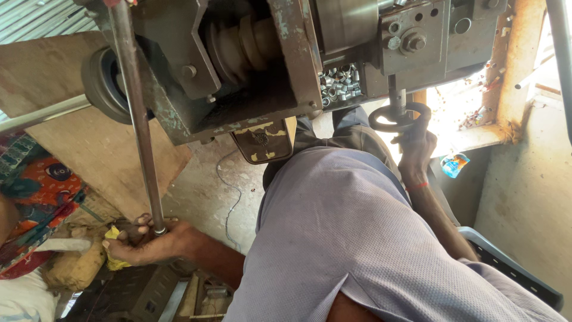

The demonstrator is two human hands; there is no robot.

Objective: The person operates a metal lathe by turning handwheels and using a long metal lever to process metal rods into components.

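Note:
My left hand [143, 241] is closed round the lower end of a long steel rod [138, 119], with a yellow cloth [113, 253] bunched against the palm. The rod runs up past a pulley [101, 83] into a worn grey-green machine [262, 65]. My right hand [415, 146] reaches up and grips a small black handwheel [398, 117] under the machine's grey block [417, 42]. A recess in the machine holds several small metal sleeves [341, 83]. My grey shirt [351, 232] fills the lower middle.
A wooden board [77, 143] leans behind the rod. Patterned cloth [36, 191] and a sack [74, 268] lie at the left. A grey chair edge [506, 262] is at the right, a rusty orange ledge [512, 77] and a blue packet [456, 164] beyond it.

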